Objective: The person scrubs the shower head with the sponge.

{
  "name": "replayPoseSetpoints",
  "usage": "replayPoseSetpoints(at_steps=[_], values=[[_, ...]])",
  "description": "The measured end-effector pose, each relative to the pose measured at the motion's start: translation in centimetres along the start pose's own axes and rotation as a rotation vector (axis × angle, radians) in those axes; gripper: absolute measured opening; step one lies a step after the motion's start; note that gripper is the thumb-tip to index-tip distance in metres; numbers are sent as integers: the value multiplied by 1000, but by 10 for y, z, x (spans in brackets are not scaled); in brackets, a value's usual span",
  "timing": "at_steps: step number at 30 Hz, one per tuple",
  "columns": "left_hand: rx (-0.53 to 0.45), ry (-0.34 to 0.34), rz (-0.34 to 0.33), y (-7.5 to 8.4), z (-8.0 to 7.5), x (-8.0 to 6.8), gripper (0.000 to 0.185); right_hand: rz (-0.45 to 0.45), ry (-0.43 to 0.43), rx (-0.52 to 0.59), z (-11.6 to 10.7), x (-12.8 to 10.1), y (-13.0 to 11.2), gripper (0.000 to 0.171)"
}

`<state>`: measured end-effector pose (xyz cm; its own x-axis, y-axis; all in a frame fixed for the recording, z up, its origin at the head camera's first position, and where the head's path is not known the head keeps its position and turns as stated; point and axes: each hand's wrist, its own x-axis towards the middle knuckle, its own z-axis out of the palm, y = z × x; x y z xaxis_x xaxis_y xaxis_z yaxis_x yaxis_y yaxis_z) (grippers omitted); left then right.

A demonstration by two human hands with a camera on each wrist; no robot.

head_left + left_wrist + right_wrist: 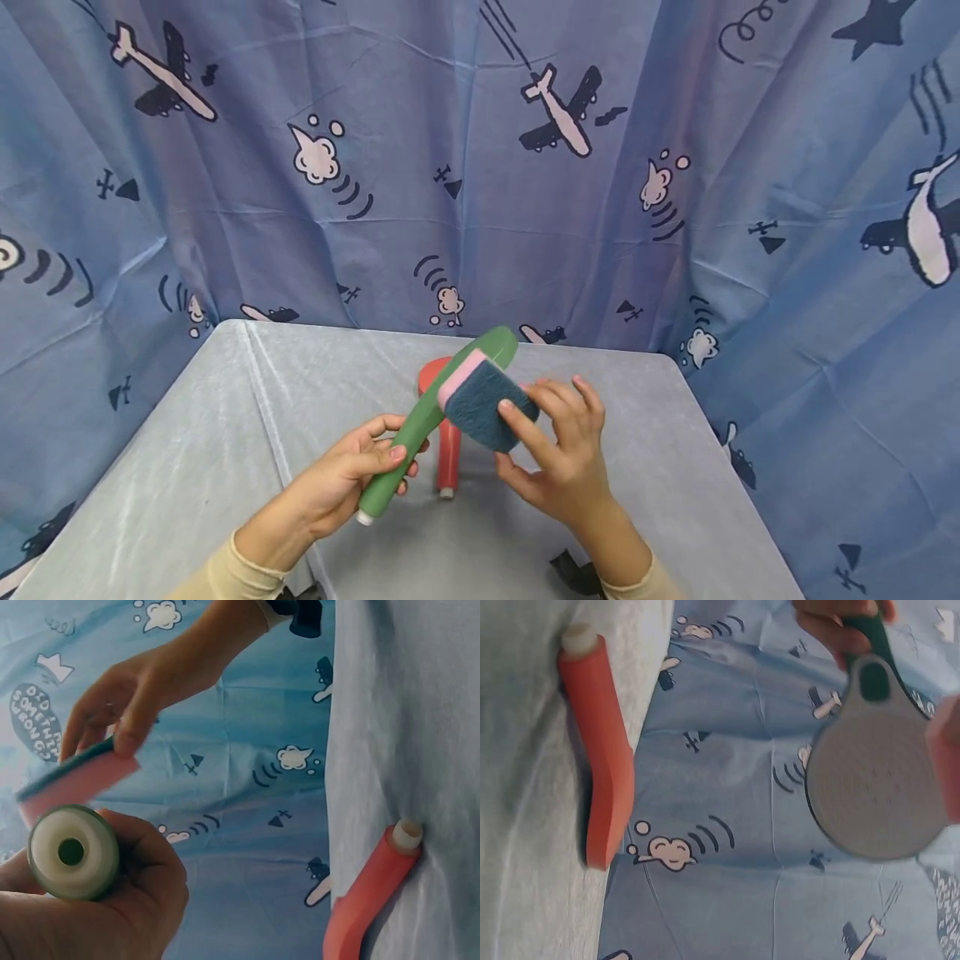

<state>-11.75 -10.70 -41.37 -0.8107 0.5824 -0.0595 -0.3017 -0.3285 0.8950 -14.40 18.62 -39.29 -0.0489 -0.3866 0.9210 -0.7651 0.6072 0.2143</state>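
1. Left hand [348, 477] grips the green shower head [422, 419] by its handle [381, 492], probably the surest hold; it looks light, stiff, smooth.
2. Right hand [566, 454] pinches a sponge [483, 410], likely soft, beside the green shower head; contact is unclear.
3. Below the green shower head, a red shower head [448, 458] lies on the grey table [637, 475]; a patterned curtain [420, 108] hangs beyond.

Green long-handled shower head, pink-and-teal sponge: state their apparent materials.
Green long-handled shower head: probably hard plastic with a satin finish, given its smooth, evenly coloured surface. Pink-and-teal sponge: likely matte foam with a fibrous scouring layer; the teal face looks rough, the pink smoother.
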Motion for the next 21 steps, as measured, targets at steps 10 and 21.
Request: replayPoseSetpoints(at_steps=[10,21], values=[[-27,-92,-16,-2,0,0,32,41,90,-69,-4,3,2,39],[-9,-151,56,5,-8,1,34,-64,125,36,-3,9,-2,36]])
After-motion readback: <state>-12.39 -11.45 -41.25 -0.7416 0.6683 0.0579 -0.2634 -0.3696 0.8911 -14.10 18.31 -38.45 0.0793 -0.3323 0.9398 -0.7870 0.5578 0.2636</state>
